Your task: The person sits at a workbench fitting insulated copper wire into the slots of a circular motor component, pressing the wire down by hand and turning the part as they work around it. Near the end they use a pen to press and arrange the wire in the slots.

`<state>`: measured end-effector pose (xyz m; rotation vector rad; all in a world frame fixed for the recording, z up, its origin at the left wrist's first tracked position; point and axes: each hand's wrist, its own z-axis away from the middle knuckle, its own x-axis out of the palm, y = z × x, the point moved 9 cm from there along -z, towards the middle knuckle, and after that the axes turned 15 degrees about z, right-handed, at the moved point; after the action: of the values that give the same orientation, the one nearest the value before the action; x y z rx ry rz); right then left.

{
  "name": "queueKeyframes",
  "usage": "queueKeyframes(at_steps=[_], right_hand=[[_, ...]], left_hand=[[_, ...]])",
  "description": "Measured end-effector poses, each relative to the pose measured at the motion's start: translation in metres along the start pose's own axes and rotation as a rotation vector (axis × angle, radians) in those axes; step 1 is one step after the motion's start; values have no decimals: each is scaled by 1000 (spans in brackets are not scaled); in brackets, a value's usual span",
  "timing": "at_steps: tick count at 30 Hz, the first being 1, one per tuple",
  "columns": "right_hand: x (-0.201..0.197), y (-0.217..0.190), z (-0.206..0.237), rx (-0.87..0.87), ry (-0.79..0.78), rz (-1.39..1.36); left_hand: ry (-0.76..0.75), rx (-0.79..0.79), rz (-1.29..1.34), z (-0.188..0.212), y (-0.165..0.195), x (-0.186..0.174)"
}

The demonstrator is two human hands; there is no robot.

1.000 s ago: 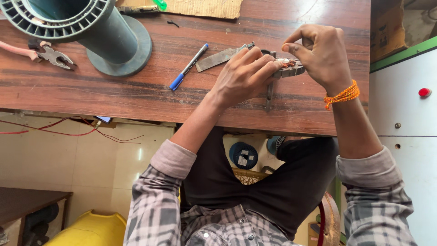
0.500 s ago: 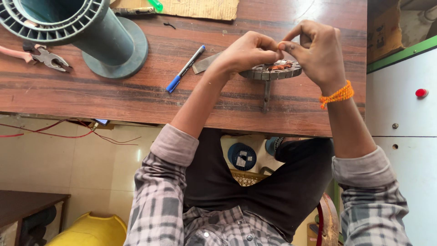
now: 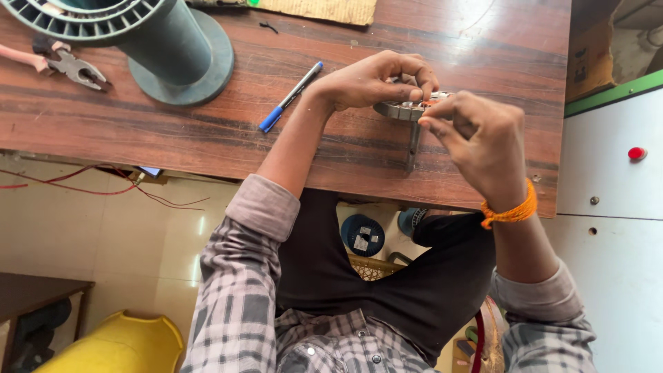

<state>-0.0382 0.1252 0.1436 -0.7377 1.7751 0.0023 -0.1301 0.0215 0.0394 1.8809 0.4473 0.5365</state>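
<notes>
Both hands are working close together on a small grey metal part (image 3: 404, 109) that is sitting on the worktop (image 3: 207, 138), near its front edge. The left hand (image 3: 369, 79) is curling over the top of the part and gripping it with its fingertips. The right hand (image 3: 483, 138) is pinching at the part's right side, where a bit of orange, maybe thin wire, is showing. A thin metal stem is sticking out below the part, toward the person.

It looks like the person is doing fine finger work on the part, holding it still with one hand and picking at it with the other. The next move is likely calling for a steady hold and a very small, careful pinch.

A blue pen (image 3: 290, 97) is lying just to the left of the left wrist. A big green spool (image 3: 166, 48) is standing farther left, well apart. Pliers (image 3: 72, 68) with pink handles are lying beside the spool. A piece of brown cardboard (image 3: 324, 10) is lying at the far edge. Nothing is blocking the hands, though the fingers are hiding much of the part.
</notes>
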Motion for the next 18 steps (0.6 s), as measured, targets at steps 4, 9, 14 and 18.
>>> queueKeyframes(at_steps=[4, 9, 14, 18], right_hand=[[9, -7, 17, -31, 59, -2], [33, -6, 36, -82, 54, 54], [42, 23, 50, 13, 106, 38], [40, 42, 61, 75, 121, -67]], left_hand=[[-49, 24, 20, 0, 2, 3], [116, -52, -84, 0, 5, 2], [280, 249, -504, 20, 55, 34], [361, 256, -959, 29, 59, 64]])
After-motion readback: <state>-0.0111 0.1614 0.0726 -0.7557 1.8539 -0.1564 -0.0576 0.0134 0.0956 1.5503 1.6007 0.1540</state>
